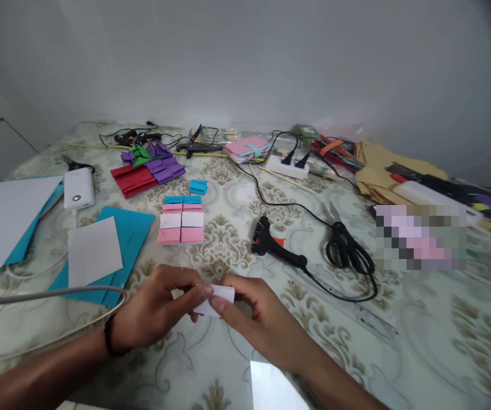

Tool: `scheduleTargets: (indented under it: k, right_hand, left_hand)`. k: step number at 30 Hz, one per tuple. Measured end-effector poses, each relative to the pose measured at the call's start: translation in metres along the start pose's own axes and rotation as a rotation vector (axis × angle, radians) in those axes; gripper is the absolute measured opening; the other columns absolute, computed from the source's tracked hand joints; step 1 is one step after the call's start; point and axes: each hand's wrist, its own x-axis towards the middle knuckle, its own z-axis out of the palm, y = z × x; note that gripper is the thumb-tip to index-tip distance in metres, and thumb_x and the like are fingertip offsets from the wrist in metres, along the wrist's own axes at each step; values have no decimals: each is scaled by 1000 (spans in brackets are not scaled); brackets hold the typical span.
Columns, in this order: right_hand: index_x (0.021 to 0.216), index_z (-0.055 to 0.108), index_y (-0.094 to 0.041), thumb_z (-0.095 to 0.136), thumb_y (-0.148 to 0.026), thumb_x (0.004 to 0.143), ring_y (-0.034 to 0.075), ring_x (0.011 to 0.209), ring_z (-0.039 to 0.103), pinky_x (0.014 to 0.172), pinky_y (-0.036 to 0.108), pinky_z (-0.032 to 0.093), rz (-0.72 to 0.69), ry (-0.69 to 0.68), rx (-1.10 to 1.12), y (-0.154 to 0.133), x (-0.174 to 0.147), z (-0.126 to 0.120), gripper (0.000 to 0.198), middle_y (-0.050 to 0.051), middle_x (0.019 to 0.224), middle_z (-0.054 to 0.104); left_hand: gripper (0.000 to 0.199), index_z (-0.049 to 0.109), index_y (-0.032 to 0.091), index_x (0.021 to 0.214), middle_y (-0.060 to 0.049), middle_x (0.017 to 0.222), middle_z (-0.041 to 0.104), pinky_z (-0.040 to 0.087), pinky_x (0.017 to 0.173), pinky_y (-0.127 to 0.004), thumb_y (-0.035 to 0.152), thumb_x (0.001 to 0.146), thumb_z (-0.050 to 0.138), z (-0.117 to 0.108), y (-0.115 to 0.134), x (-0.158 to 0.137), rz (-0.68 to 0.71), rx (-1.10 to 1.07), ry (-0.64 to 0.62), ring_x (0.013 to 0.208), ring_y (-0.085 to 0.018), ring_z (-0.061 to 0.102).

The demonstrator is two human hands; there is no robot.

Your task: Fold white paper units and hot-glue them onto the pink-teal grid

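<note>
A small folded white paper (223, 294) is pinched between my two hands above the front middle of the table. My left hand (164, 304) grips its left side, thumb on top and fingers curled beneath. On the right side, my right hand (254, 313) presses it with the thumb, the fingers behind. Just beyond the hands lies a flat block of folded pink, white and blue papers (181, 235). A small folded blue paper (198, 186) sits behind that block. Near my right forearm is a white paper sheet (273, 387).
Right of my hands lie a black glue gun (279, 245), scissors (343, 245) and a clear ruler (371, 322). To the left are blue sheets (136, 228), a white power bank (78, 188) and its cable (117, 290). A power strip (288, 167) stands farther back.
</note>
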Motion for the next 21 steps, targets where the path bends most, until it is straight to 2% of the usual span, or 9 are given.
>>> scheduleTargets:
  k: [6, 9, 14, 18, 21]
  right_hand:
    - [66, 49, -20, 61, -37, 100, 12, 62, 46, 58, 24, 34, -47, 39, -77, 3, 2, 2, 40, -5, 63, 46]
    - [67, 52, -20, 64, -38, 98, 12, 63, 48, 59, 25, 36, -26, 90, -60, 3, 2, -1, 37, -4, 65, 50]
    - [69, 57, -21, 65, -37, 96, 13, 60, 51, 58, 24, 40, -34, 107, 64, 3, 2, -5, 33, -4, 63, 55]
    - [70, 60, -21, 66, -31, 98, 13, 61, 55, 59, 24, 42, -102, 159, 30, 6, 4, -3, 30, -3, 65, 59]
    - [77, 69, -21, 69, -25, 97, 13, 66, 59, 59, 23, 44, -166, 242, -13, 11, 6, -4, 21, -2, 71, 64]
  left_hand:
    - [39, 67, 17, 68, 4, 64, 66, 42, 62, -21, 29, 105, 60, 2, -1, -5, 118, 74, 58, 60, -9, 59]
    - [36, 66, 18, 71, 3, 67, 65, 41, 64, -23, 27, 105, 59, 2, -2, -5, 177, 137, 99, 63, -9, 58]
    - [43, 55, 18, 65, 5, 61, 48, 35, 59, -26, 27, 107, 56, 1, -3, -6, 221, 162, 148, 58, -10, 45]
    - [42, 58, 18, 69, 3, 67, 57, 39, 64, -26, 32, 108, 53, -1, -1, -3, 166, 128, 103, 63, -11, 52]
    - [45, 69, 18, 82, -2, 77, 68, 47, 76, -29, 39, 111, 42, -2, 0, 1, 87, 11, 43, 75, -15, 63]
